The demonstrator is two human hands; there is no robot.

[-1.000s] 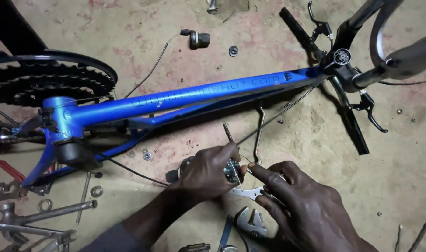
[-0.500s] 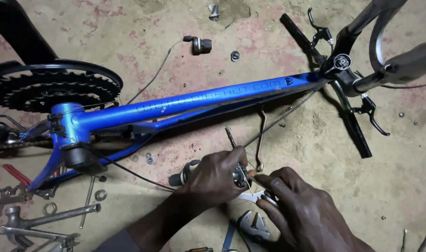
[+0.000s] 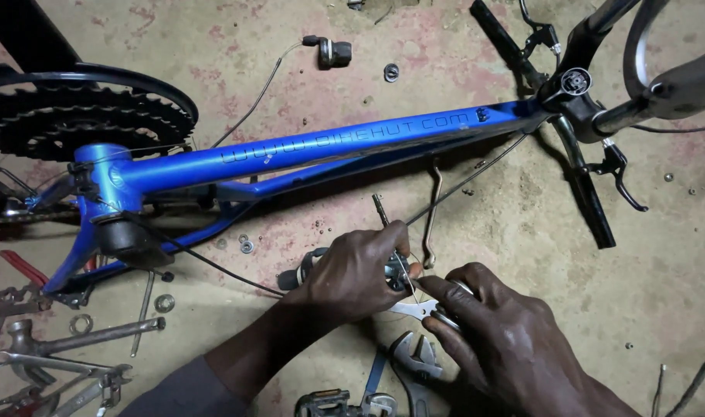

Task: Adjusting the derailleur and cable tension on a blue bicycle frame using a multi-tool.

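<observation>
Beside the frame (image 3: 306,150) on gritty concrete (image 3: 661,255), a brake lever (image 3: 391,270) is gripped in the closed left hand (image 3: 356,274) while pliers (image 3: 422,309) are pinched by the right hand (image 3: 499,340); small parts could be lost if slipped.

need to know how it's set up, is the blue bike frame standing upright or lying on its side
Lying on its side: the blue bike frame rests flat on the concrete floor, chainrings facing up, handlebar along the ground.
</observation>
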